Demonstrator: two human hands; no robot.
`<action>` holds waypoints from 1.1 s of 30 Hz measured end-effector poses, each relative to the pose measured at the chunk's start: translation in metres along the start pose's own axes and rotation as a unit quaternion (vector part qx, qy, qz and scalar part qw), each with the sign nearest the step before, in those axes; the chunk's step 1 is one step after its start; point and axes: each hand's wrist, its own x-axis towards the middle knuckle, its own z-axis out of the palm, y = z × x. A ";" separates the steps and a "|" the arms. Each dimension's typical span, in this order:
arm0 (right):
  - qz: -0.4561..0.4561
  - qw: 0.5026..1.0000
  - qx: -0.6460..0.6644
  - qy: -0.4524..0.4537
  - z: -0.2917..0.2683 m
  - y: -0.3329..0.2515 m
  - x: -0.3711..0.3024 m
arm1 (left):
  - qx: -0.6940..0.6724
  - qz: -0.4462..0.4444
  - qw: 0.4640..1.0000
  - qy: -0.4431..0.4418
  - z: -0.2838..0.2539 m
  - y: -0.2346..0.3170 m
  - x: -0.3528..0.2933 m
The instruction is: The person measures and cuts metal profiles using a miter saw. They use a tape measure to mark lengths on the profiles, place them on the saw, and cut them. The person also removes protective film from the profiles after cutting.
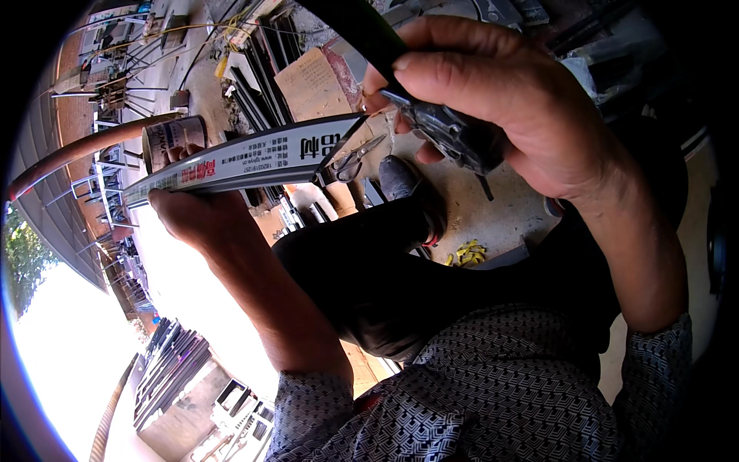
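My left hand [196,212] is closed around a long, pale metal profile [262,158] covered in a printed film, with a mitred end pointing right. In my right hand [500,100] is a black fitting [443,131] that looks like a bracket or latch, pinched near the thumb. A long dark strip [358,35] runs up and left from these fingers; whether it is joined to the fitting I cannot tell. The fitting is close to the profile's cut end, with a small gap between them. Scissors [354,158] lie beyond that end.
A tin can [162,138] stands behind my left hand. Cardboard [312,85] and several dark profiles [254,88] lie on the floor. Yellow scraps [469,252] lie near my shoe [400,177]. A stack of bars [173,366] sits at the lower left.
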 end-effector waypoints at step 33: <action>-0.004 1.000 -0.029 0.007 0.006 -0.006 0.001 | -0.001 0.009 1.000 0.013 -0.009 -0.005 0.007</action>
